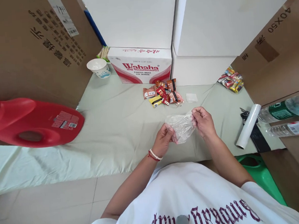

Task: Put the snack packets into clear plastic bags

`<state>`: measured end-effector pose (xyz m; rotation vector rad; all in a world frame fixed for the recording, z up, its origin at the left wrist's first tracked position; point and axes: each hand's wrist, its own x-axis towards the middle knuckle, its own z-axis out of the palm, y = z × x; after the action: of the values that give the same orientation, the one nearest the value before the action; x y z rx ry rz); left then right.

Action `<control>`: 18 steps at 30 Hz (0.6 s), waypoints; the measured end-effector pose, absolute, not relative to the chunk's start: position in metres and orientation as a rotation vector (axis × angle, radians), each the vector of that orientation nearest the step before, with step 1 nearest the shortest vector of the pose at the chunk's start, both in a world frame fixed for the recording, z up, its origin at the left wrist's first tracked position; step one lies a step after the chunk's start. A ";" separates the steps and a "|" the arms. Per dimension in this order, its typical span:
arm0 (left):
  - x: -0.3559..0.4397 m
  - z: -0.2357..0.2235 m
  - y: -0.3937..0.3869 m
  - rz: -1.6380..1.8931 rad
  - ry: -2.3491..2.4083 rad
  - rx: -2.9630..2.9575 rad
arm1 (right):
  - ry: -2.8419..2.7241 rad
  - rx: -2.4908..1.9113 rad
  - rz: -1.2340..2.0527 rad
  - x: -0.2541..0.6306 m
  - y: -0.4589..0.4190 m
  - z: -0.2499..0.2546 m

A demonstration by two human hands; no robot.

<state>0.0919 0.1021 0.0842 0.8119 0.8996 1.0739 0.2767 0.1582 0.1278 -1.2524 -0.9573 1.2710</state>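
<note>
A clear plastic bag (183,128) is stretched between my two hands above the front of the cloth-covered table. My left hand (163,138) pinches its left edge, and a bracelet circles that wrist. At the upper right corner of the bag, my right hand (203,121) grips it between thumb and fingers. Nothing shows inside the bag. Just beyond it lies a loose pile of wrapped snacks (164,94) in brown, red and yellow packaging. A small white square packet (191,97) rests to the right of that pile.
A Wahaha carton (142,66) and white boxes (205,69) stand behind. To the left are a paper cup (99,67) and a large red jug (37,123) on its side. More snack packets (231,80), a white roll (248,127) and plastic bottles (287,107) occupy the right.
</note>
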 end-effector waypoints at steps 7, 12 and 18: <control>0.090 0.078 0.099 1.137 1.083 0.788 | -0.901 -1.046 1.891 0.280 0.124 0.105; 0.082 0.076 0.101 1.184 1.231 0.895 | -0.956 -1.163 1.784 0.278 0.115 0.095; 0.076 0.068 0.104 1.184 1.304 0.791 | -0.985 -1.298 1.697 0.285 0.128 0.090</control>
<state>0.0761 0.1041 0.0676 0.7912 1.3044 1.1839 0.2854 0.1282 0.0897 -1.2980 -0.9848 1.6968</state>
